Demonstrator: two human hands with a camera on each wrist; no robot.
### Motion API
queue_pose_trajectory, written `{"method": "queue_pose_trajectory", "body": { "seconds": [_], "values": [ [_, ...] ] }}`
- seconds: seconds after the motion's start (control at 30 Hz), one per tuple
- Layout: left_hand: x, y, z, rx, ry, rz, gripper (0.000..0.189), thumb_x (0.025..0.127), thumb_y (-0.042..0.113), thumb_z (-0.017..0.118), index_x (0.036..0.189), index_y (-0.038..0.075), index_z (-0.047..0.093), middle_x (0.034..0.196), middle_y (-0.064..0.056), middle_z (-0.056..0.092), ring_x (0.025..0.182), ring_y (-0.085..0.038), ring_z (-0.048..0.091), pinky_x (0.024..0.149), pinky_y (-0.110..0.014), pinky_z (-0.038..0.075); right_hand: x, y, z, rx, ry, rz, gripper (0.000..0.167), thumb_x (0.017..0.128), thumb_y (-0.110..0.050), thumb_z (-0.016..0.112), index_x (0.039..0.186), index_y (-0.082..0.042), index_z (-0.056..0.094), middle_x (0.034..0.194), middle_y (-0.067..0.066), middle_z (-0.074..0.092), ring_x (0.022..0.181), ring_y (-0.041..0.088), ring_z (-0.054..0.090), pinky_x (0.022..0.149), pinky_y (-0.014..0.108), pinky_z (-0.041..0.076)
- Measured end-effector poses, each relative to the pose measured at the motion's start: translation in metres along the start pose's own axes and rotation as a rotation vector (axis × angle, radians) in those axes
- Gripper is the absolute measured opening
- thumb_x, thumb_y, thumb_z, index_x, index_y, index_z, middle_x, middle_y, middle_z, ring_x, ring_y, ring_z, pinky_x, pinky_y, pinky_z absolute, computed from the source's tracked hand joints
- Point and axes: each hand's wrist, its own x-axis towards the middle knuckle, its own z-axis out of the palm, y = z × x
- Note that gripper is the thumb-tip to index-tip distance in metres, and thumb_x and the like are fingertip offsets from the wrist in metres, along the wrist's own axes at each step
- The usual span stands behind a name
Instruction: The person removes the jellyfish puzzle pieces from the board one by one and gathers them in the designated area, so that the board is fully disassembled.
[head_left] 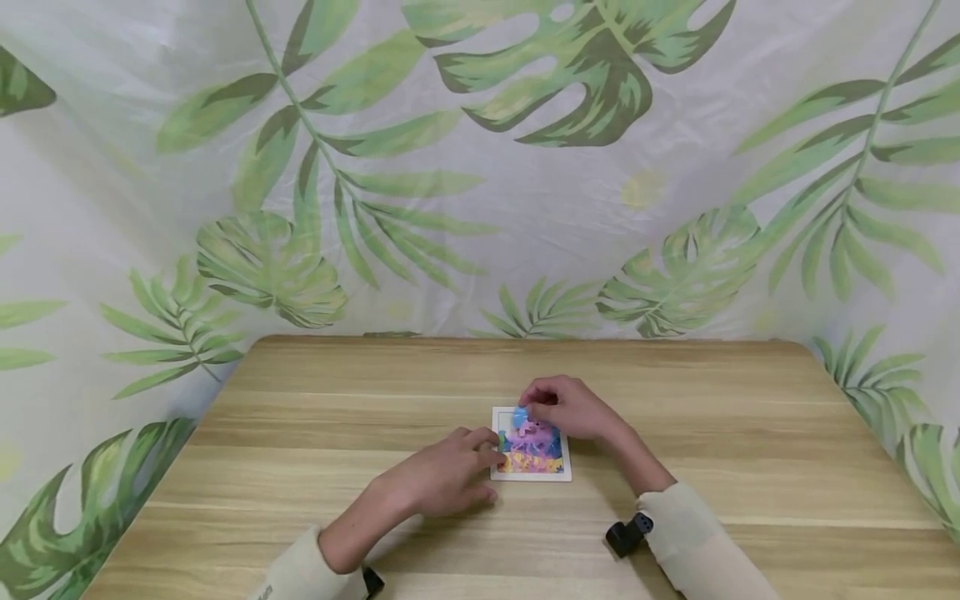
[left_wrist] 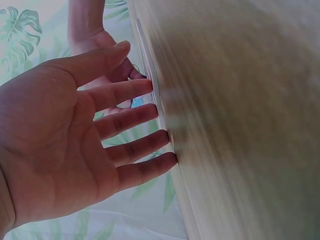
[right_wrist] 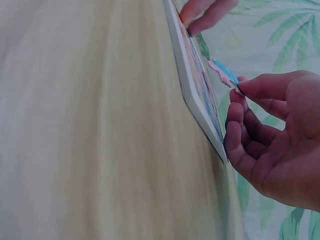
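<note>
A small square jigsaw board with a white border lies on the table, its picture pink, blue and yellow. Between thumb and fingertip, my right hand pinches a blue and pink puzzle piece. In the right wrist view the piece is tilted and lifted off the picture, while the lower fingers rest by the board's edge. My left hand lies at the board's left side, fingers spread and nearly straight, their tips touching its edge and the table. Part of the picture is hidden behind the right hand.
The board sits near the middle of a wood-grain table. Behind and beside the table hangs a pale curtain printed with green leaves. A black wrist device sticks out from the right sleeve.
</note>
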Motion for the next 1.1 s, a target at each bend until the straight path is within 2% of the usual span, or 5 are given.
{"method": "queue_pose_trajectory", "body": {
  "seconds": [0.27, 0.73, 1.1],
  "values": [
    [0.000, 0.001, 0.002, 0.022, 0.004, 0.007, 0.047, 0.103, 0.035, 0.073, 0.144, 0.013, 0.069, 0.155, -0.008, 0.057, 0.142, -0.033, 0.055, 0.116, -0.049, 0.052, -0.009, 0.014, -0.012, -0.002, 0.004, 0.017, 0.012, 0.106, -0.012, 0.066, 0.108, -0.011, 0.078, 0.099, 0.003, 0.071, 0.091, 0.016, 0.059, 0.081, 0.028, 0.051],
    [-0.001, 0.002, 0.002, 0.033, 0.001, -0.001, 0.048, 0.103, 0.035, 0.073, 0.145, 0.013, 0.068, 0.157, -0.008, 0.056, 0.144, -0.033, 0.054, 0.118, -0.049, 0.050, -0.028, 0.031, -0.036, -0.004, 0.003, 0.038, 0.013, 0.106, -0.010, 0.065, 0.109, -0.009, 0.077, 0.098, 0.006, 0.072, 0.086, 0.016, 0.059, 0.073, 0.026, 0.051],
    [-0.002, 0.003, 0.001, 0.041, 0.006, 0.001, 0.047, 0.104, 0.034, 0.072, 0.145, 0.013, 0.068, 0.157, -0.008, 0.056, 0.144, -0.033, 0.054, 0.117, -0.049, 0.051, -0.044, 0.043, -0.057, -0.058, -0.007, 0.027, 0.014, 0.105, -0.007, 0.064, 0.110, -0.006, 0.077, 0.100, 0.007, 0.073, 0.087, 0.018, 0.056, 0.075, 0.025, 0.048]
  ]
}}
